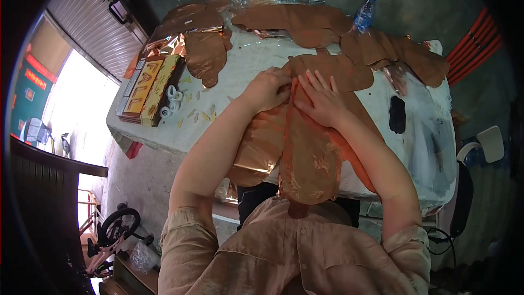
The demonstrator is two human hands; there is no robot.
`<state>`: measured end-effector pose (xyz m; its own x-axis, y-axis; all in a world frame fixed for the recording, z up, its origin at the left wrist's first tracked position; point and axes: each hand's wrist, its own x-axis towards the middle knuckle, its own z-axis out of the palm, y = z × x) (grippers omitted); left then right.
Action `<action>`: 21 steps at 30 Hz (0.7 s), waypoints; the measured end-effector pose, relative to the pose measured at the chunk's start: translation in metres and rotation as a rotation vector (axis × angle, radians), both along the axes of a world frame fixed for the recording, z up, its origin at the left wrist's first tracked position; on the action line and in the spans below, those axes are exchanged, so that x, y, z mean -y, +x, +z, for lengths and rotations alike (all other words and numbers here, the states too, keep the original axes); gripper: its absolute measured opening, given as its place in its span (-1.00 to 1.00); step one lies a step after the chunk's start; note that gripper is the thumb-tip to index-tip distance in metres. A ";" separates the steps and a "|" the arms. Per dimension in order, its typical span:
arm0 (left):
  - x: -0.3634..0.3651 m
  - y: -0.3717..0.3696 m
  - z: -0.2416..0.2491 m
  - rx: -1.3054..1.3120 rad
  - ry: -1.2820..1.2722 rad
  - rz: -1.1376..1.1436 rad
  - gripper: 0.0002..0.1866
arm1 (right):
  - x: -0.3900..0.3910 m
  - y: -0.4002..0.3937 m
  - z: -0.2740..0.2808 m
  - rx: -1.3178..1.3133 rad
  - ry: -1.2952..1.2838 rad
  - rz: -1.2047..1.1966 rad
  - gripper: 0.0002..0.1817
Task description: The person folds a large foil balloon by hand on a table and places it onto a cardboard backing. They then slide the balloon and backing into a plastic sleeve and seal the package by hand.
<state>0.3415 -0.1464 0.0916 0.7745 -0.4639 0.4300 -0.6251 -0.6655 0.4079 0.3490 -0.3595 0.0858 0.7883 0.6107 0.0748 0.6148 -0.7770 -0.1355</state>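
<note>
A large copper-coloured foil sheet (311,158) lies flat over the table's near edge, its rounded end hanging toward my body. My left hand (270,88) is at its upper left edge, fingers curled in against the foil; what they hold, if anything, is hidden. My right hand (322,98) lies on the same sheet with its fingers spread, close to the left hand. Under and around it are more copper foil pieces, one shiny at the left (256,145) and one beyond my right hand (355,74).
On the white-covered table (245,60) are foil shapes (204,57), yellow boxes (147,87), white rings (172,101), small scattered pieces, a water bottle (365,13) and a black object (397,114). A chair (491,145) stands at the right, a small bicycle (120,226) lower left.
</note>
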 end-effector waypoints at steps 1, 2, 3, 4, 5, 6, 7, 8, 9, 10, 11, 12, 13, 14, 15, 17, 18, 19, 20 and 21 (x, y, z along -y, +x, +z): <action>0.000 -0.002 0.002 -0.001 0.039 0.019 -0.74 | 0.000 0.000 0.000 0.005 0.005 -0.002 -0.18; -0.001 -0.003 0.005 0.006 0.044 0.017 -0.74 | 0.000 0.000 0.000 0.007 -0.001 0.004 -0.18; -0.001 -0.005 0.010 0.016 0.133 0.050 -0.75 | 0.001 0.000 0.000 0.009 -0.007 0.009 -0.18; -0.001 -0.007 0.016 0.025 0.219 0.082 -0.75 | 0.001 0.000 -0.001 0.015 -0.004 0.005 -0.18; -0.003 -0.008 0.022 0.030 0.221 0.080 -0.75 | 0.001 0.000 -0.002 0.012 0.010 0.004 -0.18; -0.004 -0.012 0.040 -0.177 0.370 0.161 -0.75 | 0.001 0.000 -0.003 0.010 0.025 0.005 -0.18; -0.006 -0.015 0.053 -0.383 0.518 0.245 -0.75 | 0.001 0.000 -0.003 0.018 0.031 0.005 -0.18; -0.010 -0.017 0.055 -0.372 0.525 0.250 -0.75 | 0.001 0.000 -0.002 0.010 0.035 0.006 -0.18; -0.013 -0.023 0.055 -0.360 0.427 0.204 -0.77 | 0.001 0.000 -0.002 0.003 0.041 0.006 -0.18; -0.014 -0.027 0.054 -0.346 0.331 0.157 -0.79 | 0.002 0.000 -0.003 0.015 0.053 0.005 -0.18; -0.013 -0.030 0.050 -0.333 0.342 0.160 -0.79 | 0.002 0.001 -0.005 -0.004 0.062 0.011 -0.17; -0.010 -0.032 0.043 -0.250 0.195 0.099 -0.75 | 0.001 0.002 -0.005 -0.024 0.071 0.015 -0.15; -0.007 -0.032 0.035 -0.168 0.048 0.031 -0.70 | 0.000 0.002 -0.004 -0.011 0.082 0.010 -0.15; -0.003 -0.032 0.025 -0.159 0.055 0.025 -0.70 | 0.000 0.001 -0.004 -0.014 0.073 0.009 -0.16; 0.002 -0.033 0.013 -0.105 0.006 0.053 -0.70 | 0.000 0.001 -0.004 -0.020 0.060 0.009 -0.16; 0.008 -0.035 0.005 -0.052 -0.046 0.078 -0.69 | 0.000 0.001 -0.006 -0.016 0.069 0.005 -0.16; 0.010 -0.036 0.004 0.003 -0.023 0.083 -0.68 | 0.000 0.001 -0.007 -0.018 0.079 0.006 -0.17; 0.011 -0.037 0.003 0.058 0.002 0.088 -0.68 | 0.000 0.002 -0.007 -0.016 0.079 0.006 -0.17; 0.010 -0.037 0.003 0.060 0.002 0.089 -0.68 | 0.000 0.002 -0.008 -0.016 0.067 0.004 -0.16; 0.010 -0.037 0.003 0.062 0.012 0.090 -0.68 | 0.000 0.002 -0.008 -0.014 0.055 0.003 -0.16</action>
